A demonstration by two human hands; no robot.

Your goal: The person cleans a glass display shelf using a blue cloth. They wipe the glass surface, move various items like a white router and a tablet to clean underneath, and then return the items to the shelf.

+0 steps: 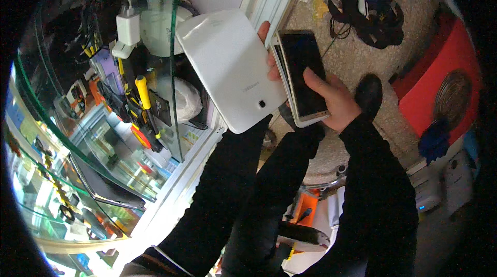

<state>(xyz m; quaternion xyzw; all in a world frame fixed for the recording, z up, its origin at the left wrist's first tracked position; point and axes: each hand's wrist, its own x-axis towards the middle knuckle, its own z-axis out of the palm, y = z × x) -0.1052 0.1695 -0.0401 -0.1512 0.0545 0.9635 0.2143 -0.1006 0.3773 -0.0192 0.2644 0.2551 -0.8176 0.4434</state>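
A white Samsung tablet (233, 71) is tilted with its back and camera lens facing up. Fingers of my left hand (273, 68) show along its right edge, and the rest of that hand is hidden beneath it. In my right hand (338, 100) is a smartphone (304, 71) with a dark screen and pale frame, its thumb lying over the glass. Under the phone, a second thin pale device (285, 77) shows at the edge, held in the same stack. The stack sits close beside the tablet's right edge.
Glass shelving (176, 83) on the left holds a white charger (128, 26), a yellow-handled screwdriver (143, 92) and other tools. Tangled black straps (365, 17) lie on the speckled floor near a red seat-like object (431, 83). An orange container (306, 205) stands below.
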